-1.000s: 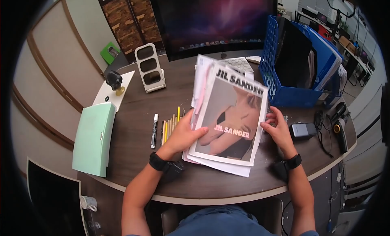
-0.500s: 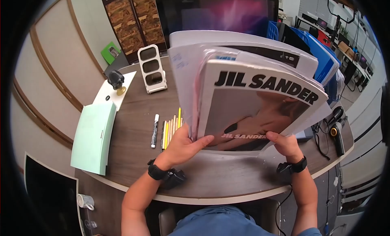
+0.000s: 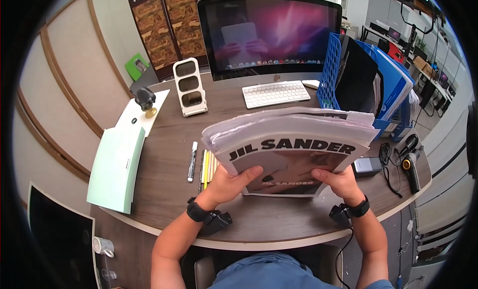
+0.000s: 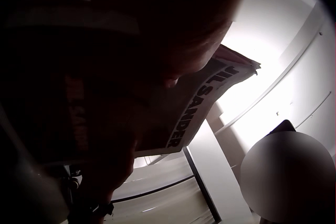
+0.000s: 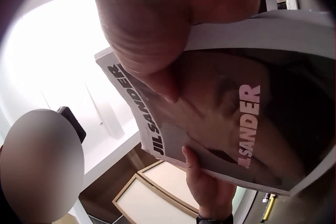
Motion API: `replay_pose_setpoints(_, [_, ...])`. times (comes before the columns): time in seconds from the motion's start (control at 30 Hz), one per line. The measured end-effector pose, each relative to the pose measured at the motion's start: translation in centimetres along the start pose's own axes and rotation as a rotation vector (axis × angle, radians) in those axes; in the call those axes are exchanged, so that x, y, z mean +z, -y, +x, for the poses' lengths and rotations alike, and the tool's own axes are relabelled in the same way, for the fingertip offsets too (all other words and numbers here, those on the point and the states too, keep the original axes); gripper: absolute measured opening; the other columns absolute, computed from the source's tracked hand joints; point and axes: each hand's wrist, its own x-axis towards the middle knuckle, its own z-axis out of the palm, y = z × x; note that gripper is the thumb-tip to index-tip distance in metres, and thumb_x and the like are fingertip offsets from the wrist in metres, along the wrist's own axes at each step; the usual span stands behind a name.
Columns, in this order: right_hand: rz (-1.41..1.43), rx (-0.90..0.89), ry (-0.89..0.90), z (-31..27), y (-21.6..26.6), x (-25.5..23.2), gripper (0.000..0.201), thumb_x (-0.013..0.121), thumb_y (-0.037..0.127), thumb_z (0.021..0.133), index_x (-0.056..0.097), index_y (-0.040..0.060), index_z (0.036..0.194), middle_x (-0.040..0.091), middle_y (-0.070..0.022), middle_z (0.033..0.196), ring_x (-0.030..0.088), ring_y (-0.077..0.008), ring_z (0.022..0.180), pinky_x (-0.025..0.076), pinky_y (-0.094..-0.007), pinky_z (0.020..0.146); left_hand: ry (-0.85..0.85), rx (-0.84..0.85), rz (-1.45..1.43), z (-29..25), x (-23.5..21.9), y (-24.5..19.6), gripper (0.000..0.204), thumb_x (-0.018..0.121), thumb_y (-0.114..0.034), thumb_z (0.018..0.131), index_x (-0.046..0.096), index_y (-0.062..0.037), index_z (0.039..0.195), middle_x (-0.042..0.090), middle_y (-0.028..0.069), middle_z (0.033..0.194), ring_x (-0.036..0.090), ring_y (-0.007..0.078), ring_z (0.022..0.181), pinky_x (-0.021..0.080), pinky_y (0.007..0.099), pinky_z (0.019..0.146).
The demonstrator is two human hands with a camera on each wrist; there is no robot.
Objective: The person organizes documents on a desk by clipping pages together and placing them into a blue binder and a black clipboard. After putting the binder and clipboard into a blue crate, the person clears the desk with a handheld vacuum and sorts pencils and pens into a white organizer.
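A magazine [image 3: 291, 164] lettered JIL SANDER fronts a thick stack of loose papers [image 3: 289, 118], stood up over the desk's near middle with its top edges bowed and uneven. My left hand [image 3: 226, 184] grips the left side, thumb across the cover. On the opposite side my right hand [image 3: 343, 182] holds the stack the same way, its thumb [image 5: 163, 85] lying on the cover in the right wrist view. The fingers behind the stack are hidden. The left wrist view is dark, with the magazine's title [image 4: 202, 106] showing.
Beyond the stack are a white keyboard [image 3: 276, 94] and a monitor [image 3: 279, 35]. A blue file holder [image 3: 328, 72] with folders stands at right, near a dark box [image 3: 367, 167] and cables. Pencils [image 3: 205, 169], a marker [image 3: 192, 162] and a mint-green folder [image 3: 114, 169] lie left.
The stack went from lying tilted back, to raised upright, and is now lower toward the desk. My right hand has moved from the stack's edge to a grip with its thumb on the cover.
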Motion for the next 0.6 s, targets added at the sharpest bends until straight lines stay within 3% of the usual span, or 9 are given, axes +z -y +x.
replay_pose_setpoints(0.07, [0.079, 0.002, 0.001, -0.3, 0.0, -0.5, 0.04, 0.067, -0.001, 0.085, 0.055, -0.0017, 0.123, 0.06, -0.0081, 0.117, 0.057, -0.0146, 0.105, 0.05, -0.0288, 0.088, -0.057, 0.032, -0.005, 0.2, -0.3, -0.3, 0.036, 0.066, -0.013, 0.091, 0.055, -0.0011, 0.123, 0.062, 0.0072, 0.115, 0.058, 0.0154, 0.105, 0.048, 0.0307, 0.089])
replay_pose_setpoints(0.13, [-0.144, 0.184, 0.146, -1.8, -1.5, -2.9, 0.047, 0.072, 0.004, 0.081, 0.054, -0.001, 0.124, 0.059, -0.006, 0.116, 0.057, -0.0127, 0.104, 0.049, -0.0269, 0.088, -0.209, 0.023, -0.12, 0.0, -1.5, -0.4, 0.035, 0.064, -0.012, 0.091, 0.054, -0.0021, 0.123, 0.062, 0.0061, 0.112, 0.059, 0.0181, 0.104, 0.048, 0.0337, 0.09])
replay_pose_setpoints(0.2, [0.079, 0.171, 0.06, -2.7, -2.5, -1.7, 0.061, 0.078, 0.01, 0.074, 0.051, 0.0017, 0.128, 0.058, -0.0051, 0.115, 0.056, -0.0149, 0.106, 0.046, -0.0324, 0.095, -0.285, 0.014, -0.229, -0.2, -2.0, -0.6, 0.036, 0.061, -0.015, 0.094, 0.051, -0.0022, 0.126, 0.06, 0.0065, 0.116, 0.057, 0.0199, 0.108, 0.047, 0.0362, 0.094])
replay_pose_setpoints(0.27, [0.462, 0.019, -0.085, -3.6, -3.8, 0.1, 0.08, 0.084, 0.021, 0.066, 0.044, 0.0058, 0.134, 0.053, -0.0075, 0.125, 0.051, -0.0223, 0.119, 0.04, -0.0425, 0.103, -0.392, 0.057, -0.602, -0.3, -1.1, -1.0, 0.038, 0.058, -0.019, 0.096, 0.047, -0.0035, 0.129, 0.057, 0.0081, 0.121, 0.055, 0.021, 0.112, 0.044, 0.0376, 0.098])
replay_pose_setpoints(0.3, [0.484, 0.095, 0.005, -4.0, -5.2, 0.1, 0.088, 0.084, 0.02, 0.065, 0.037, 0.0086, 0.139, 0.049, -0.0077, 0.131, 0.046, -0.0256, 0.125, 0.035, -0.0488, 0.106, -0.372, 0.002, -0.665, -0.6, -0.5, -0.7, 0.04, 0.056, -0.02, 0.097, 0.044, -0.0053, 0.132, 0.053, 0.0078, 0.127, 0.051, 0.0209, 0.118, 0.04, 0.0388, 0.103])
replay_pose_setpoints(0.33, [0.568, 0.056, -0.016, -4.2, -6.3, 1.4, 0.085, 0.081, 0.017, 0.069, 0.035, 0.0095, 0.14, 0.048, -0.006, 0.133, 0.046, -0.0252, 0.125, 0.034, -0.0476, 0.107, -0.368, 0.001, -0.665, -1.0, 0.6, 0.0, 0.04, 0.056, -0.02, 0.097, 0.044, -0.0053, 0.132, 0.053, 0.0078, 0.127, 0.051, 0.0209, 0.118, 0.04, 0.0388, 0.103])
replay_pose_setpoints(0.43, [0.631, -0.027, -0.379, -4.0, -6.1, 4.9, 0.065, 0.069, 0.013, 0.083, 0.037, 0.0088, 0.14, 0.049, -0.0058, 0.134, 0.047, -0.0257, 0.124, 0.035, -0.0453, 0.107, -0.288, -0.055, -0.746, -2.2, 2.9, 1.0, 0.045, 0.059, -0.014, 0.094, 0.042, -0.0064, 0.135, 0.05, 0.0046, 0.132, 0.045, 0.019, 0.126, 0.035, 0.0379, 0.106])
replay_pose_setpoints(0.53, [0.489, -0.002, -0.4, -4.8, -5.5, 1.0, 0.059, 0.068, 0.012, 0.085, 0.04, 0.0065, 0.137, 0.05, -0.008, 0.133, 0.048, -0.0246, 0.123, 0.036, -0.0428, 0.106, -0.283, 0.025, -0.476, -2.7, 0.0, -0.2, 0.048, 0.064, -0.006, 0.089, 0.046, -0.005, 0.133, 0.053, 0.0052, 0.129, 0.05, 0.0184, 0.118, 0.037, 0.0343, 0.104])
replay_pose_setpoints(0.6, [0.308, -0.127, -0.357, -5.1, -4.5, -1.7, 0.058, 0.069, 0.009, 0.083, 0.043, 0.0057, 0.135, 0.051, -0.0082, 0.131, 0.049, -0.0242, 0.122, 0.037, -0.0418, 0.106, -0.185, 0.0, -0.351, -3.0, -3.4, -1.0, 0.043, 0.069, -0.003, 0.085, 0.055, -0.0012, 0.126, 0.064, 0.0061, 0.114, 0.059, 0.0157, 0.103, 0.046, 0.0296, 0.09])
